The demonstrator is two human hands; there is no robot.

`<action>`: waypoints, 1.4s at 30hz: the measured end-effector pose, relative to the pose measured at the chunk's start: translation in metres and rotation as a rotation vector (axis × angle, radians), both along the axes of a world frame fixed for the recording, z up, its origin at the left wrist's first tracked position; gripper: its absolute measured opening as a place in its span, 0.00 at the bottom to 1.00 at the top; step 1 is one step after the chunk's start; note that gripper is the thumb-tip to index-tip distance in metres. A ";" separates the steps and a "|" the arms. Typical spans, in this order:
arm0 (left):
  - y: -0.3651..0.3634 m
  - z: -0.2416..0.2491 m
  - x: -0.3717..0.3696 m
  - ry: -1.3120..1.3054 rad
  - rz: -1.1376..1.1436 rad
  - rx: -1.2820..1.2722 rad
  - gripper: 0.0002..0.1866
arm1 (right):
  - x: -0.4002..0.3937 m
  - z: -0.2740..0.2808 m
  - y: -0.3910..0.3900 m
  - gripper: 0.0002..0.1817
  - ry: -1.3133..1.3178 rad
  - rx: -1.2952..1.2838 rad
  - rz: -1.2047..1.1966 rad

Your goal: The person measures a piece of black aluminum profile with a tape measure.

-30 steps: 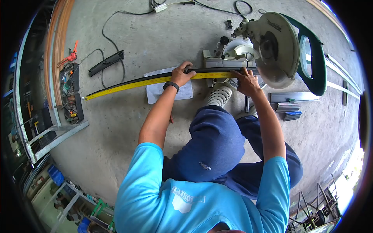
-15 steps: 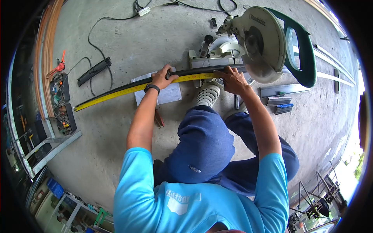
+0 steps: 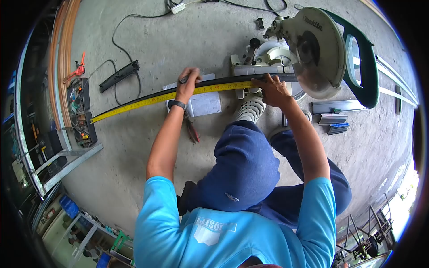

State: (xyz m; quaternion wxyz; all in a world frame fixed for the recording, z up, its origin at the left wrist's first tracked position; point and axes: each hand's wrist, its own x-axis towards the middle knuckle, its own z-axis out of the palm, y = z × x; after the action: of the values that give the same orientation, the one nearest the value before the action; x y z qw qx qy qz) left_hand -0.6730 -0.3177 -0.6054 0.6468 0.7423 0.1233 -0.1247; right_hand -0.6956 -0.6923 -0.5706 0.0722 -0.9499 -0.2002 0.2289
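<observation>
A yellow measuring tape (image 3: pixel 147 103) lies stretched along a long dark profile (image 3: pixel 219 81), which reaches from the lower left to the miter saw (image 3: pixel 317 53). My left hand (image 3: pixel 189 85) is closed at the profile, around a small dark object too hidden to name. My right hand (image 3: pixel 273 89) presses the right part of the tape against the profile, near the saw's base. Beneath the profile, white paper sheets (image 3: pixel 204 103) lie on the floor beside my left wrist. Red-handled pliers (image 3: pixel 192 131) rest just below the sheets.
Toolboxes (image 3: pixel 79 96), an orange-red tool (image 3: pixel 78 70) and a metal frame (image 3: pixel 71 165) stand at the left. A black bar (image 3: pixel 119 76) and cables (image 3: pixel 117 38) lie on the floor. Short metal profiles (image 3: pixel 333 119) are at the right, below the saw.
The whole view has shifted, so things appear further right. My left hand has changed its grip and sits slightly higher against the profile. The pliers show more fully.
</observation>
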 end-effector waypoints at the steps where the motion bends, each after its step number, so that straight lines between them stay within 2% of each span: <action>1: -0.013 0.005 -0.002 0.034 -0.040 -0.095 0.14 | 0.003 0.003 0.000 0.42 0.011 0.003 0.008; 3: -0.036 0.005 -0.004 0.093 -0.121 -0.285 0.10 | 0.007 0.009 0.003 0.44 0.051 -0.014 0.002; 6: -0.062 -0.010 -0.002 0.047 -0.209 -0.239 0.09 | 0.008 0.012 0.006 0.45 0.060 -0.032 -0.007; 10: -0.077 -0.016 0.005 -0.004 -0.250 0.104 0.09 | 0.006 0.016 0.007 0.46 0.056 -0.037 -0.013; 16: -0.079 -0.026 0.008 -0.084 -0.350 0.295 0.11 | 0.007 0.017 0.008 0.46 0.073 -0.040 -0.017; 19: -0.080 -0.032 0.010 -0.039 -0.369 0.346 0.12 | 0.005 0.013 0.008 0.46 0.062 -0.049 -0.021; 42: -0.082 -0.027 0.012 -0.034 -0.415 0.344 0.14 | 0.007 0.012 0.007 0.48 0.085 -0.053 -0.020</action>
State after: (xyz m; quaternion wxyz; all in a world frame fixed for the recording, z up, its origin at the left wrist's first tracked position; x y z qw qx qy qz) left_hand -0.6612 -0.3997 -0.6327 0.4739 0.8526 -0.0230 -0.2191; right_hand -0.6886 -0.6853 -0.5587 0.0578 -0.9428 -0.1815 0.2736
